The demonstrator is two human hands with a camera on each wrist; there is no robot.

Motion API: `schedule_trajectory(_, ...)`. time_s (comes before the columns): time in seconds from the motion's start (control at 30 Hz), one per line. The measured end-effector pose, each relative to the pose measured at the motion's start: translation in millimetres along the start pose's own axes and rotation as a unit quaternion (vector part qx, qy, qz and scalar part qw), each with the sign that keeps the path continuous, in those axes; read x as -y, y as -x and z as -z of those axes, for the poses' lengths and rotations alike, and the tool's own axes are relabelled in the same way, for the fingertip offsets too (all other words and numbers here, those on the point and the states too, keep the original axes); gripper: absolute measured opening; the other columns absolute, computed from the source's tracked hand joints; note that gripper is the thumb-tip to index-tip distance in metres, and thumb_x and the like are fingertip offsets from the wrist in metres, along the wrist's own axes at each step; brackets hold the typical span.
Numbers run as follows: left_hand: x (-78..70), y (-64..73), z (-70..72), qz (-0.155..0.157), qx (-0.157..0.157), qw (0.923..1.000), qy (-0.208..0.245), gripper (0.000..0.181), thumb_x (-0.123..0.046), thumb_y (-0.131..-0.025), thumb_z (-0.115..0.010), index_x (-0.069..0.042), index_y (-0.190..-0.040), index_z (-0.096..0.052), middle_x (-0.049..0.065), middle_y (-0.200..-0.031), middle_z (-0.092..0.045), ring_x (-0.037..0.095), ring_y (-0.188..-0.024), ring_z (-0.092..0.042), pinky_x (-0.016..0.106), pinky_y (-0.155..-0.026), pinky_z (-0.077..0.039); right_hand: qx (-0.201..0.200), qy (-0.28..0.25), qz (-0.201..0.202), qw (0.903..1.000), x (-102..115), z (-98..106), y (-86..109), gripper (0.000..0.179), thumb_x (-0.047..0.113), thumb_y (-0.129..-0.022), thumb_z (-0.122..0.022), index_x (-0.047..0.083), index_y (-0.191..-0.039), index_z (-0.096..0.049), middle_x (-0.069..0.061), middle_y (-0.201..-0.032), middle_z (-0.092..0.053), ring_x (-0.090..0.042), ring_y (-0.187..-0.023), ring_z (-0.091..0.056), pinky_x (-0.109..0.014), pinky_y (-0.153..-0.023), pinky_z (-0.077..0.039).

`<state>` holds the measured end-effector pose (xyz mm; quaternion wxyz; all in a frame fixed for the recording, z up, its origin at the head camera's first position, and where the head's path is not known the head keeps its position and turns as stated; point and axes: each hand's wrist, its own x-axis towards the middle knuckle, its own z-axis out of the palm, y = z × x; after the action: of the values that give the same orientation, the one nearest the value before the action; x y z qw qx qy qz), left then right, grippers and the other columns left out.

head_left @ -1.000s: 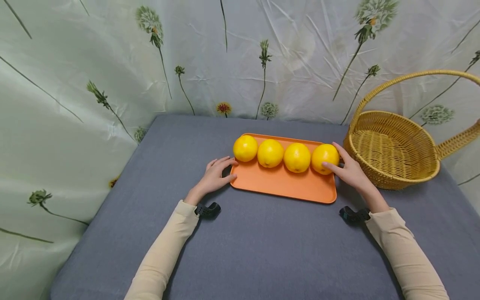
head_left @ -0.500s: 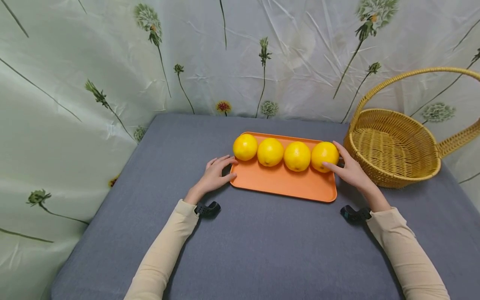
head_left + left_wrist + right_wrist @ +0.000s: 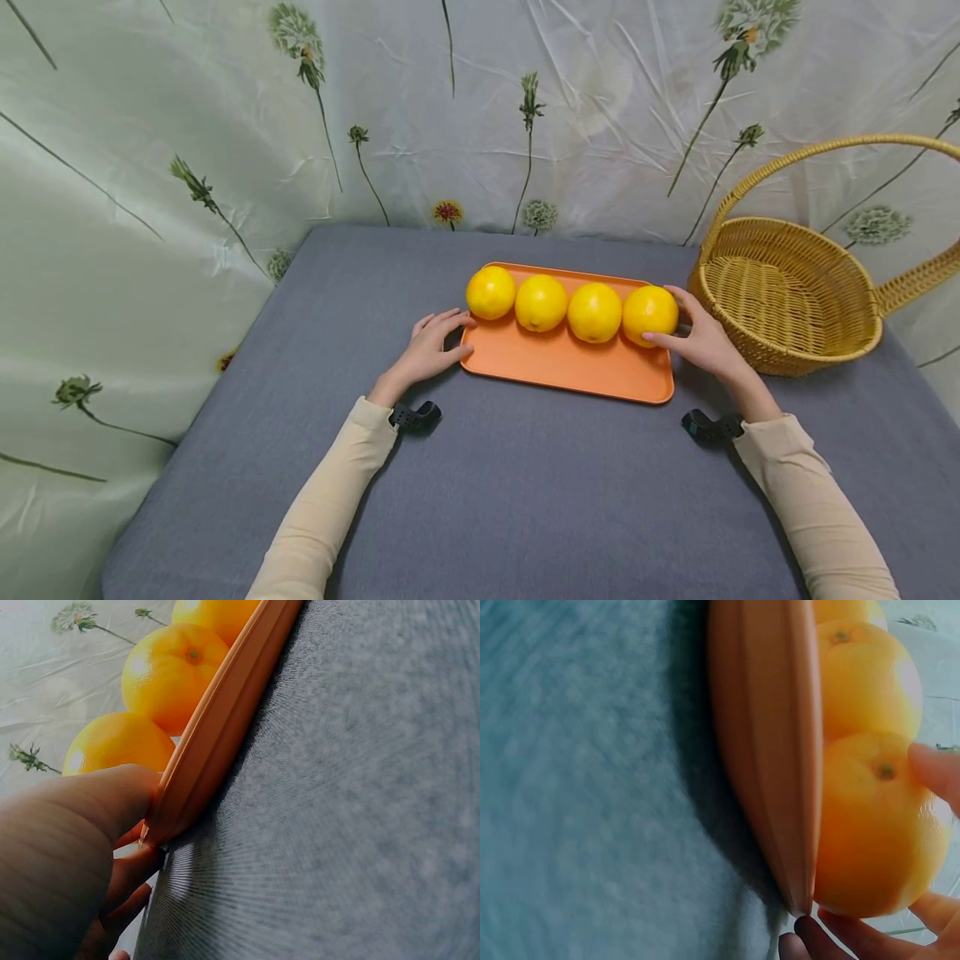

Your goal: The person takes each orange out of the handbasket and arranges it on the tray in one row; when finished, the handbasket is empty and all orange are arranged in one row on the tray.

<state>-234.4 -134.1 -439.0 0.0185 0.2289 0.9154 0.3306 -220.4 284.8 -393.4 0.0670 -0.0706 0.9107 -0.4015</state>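
Several yellow-orange oranges (image 3: 541, 303) sit in a row along the far half of an orange rectangular tray (image 3: 570, 367). My left hand (image 3: 431, 348) holds the tray's left end, its thumb at the rim and its fingers against the outer side, as the left wrist view shows. At the row's other end, my right hand (image 3: 703, 337) grips the rightmost orange (image 3: 649, 313), thumb on the near side and fingers curled round the right side. In the right wrist view this orange (image 3: 877, 832) rests inside the tray wall (image 3: 769, 735), touching its neighbour.
To the right of the tray stands a wicker basket (image 3: 795, 354) with a tall arched handle, nothing inside it. Grey-blue cloth (image 3: 555, 492) covers the table. A flower-printed curtain (image 3: 420, 108) hangs behind and at the left.
My right thumb has slid slightly lower on the rightmost orange, and the fingers have closed nearer round it. My left hand and the tray stay in place.
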Motion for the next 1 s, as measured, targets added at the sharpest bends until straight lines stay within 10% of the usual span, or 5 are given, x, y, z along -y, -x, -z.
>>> schedule_trajectory(0.7,1.3,-5.5,-3.6,-0.010,0.012,0.9998,0.012,0.043,-0.028,-0.089,-0.061,-0.009,-0.127,-0.055,0.011,-0.140,-0.051,0.029,-0.141,-0.032,0.055,-0.114,-0.011,0.033,-0.011,0.000,0.9994,-4.7,6.9,8.9,0.091,0.031,-0.089,-0.062,0.013,-0.152,0.001,-0.028,-0.152,-0.019,-0.045,-0.134,-0.028,-0.061,-0.103,-0.031)
schedule_trajectory(1.0,10.1,-1.6,25.8,0.031,0.050,0.9963,0.062,0.041,-0.029,-0.095,-0.054,-0.011,-0.132,-0.052,0.010,-0.138,-0.052,0.028,-0.134,-0.043,0.048,-0.111,-0.032,0.054,0.037,0.047,0.9968,16.0,15.7,10.9,0.082,0.024,-0.092,-0.058,0.005,-0.151,-0.004,-0.035,-0.144,-0.026,-0.048,-0.128,-0.036,-0.060,-0.098,-0.038)
